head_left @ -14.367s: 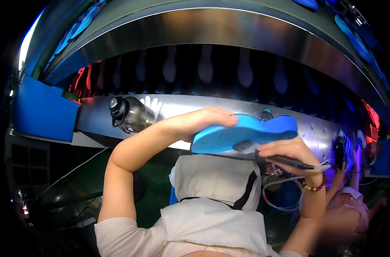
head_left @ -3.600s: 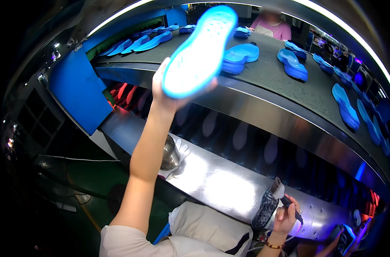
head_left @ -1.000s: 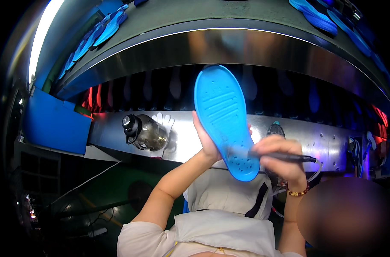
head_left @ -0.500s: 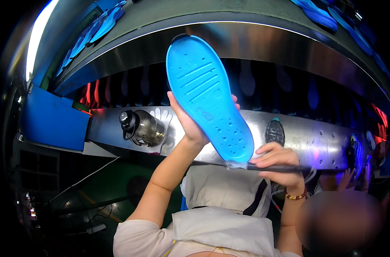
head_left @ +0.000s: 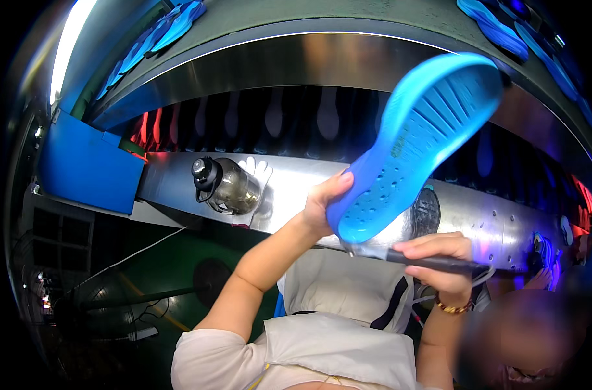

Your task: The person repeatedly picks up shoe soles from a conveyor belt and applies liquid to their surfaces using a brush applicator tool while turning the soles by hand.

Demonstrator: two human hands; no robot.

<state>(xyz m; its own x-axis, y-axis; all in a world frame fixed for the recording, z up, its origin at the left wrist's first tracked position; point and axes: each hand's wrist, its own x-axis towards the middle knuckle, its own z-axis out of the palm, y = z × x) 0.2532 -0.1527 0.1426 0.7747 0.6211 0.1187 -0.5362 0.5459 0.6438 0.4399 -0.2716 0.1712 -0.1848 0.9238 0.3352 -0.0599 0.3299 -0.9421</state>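
A bright blue shoe sole [head_left: 416, 140] is tilted up before me, its grooved and pitted face showing. My left hand [head_left: 328, 201] grips it by the lower left edge, thumb on the rim, other fingers mostly hidden. Held like a pen in my right hand [head_left: 444, 250] is a dark, slim tool [head_left: 400, 256] with a cable at its rear. Its pale tip lies close to the lower end of the sole; whether they touch I cannot tell. Behind the sole, a dark sole-shaped piece [head_left: 426, 212] rests on the metal bench [head_left: 289, 185].
A dark see-through bottle [head_left: 234, 186] and a white glove [head_left: 260, 170] are on the bench's left. Above runs a green conveyor belt [head_left: 309, 19] carrying blue soles [head_left: 179, 29]. A blue box [head_left: 88, 162] stands left. Another person's hand [head_left: 541, 278] is at the right.
My left hand has moved right and turned the sole, so its upper end now leans right and its side wall shows. The right hand has shifted slightly right and down with the tool.
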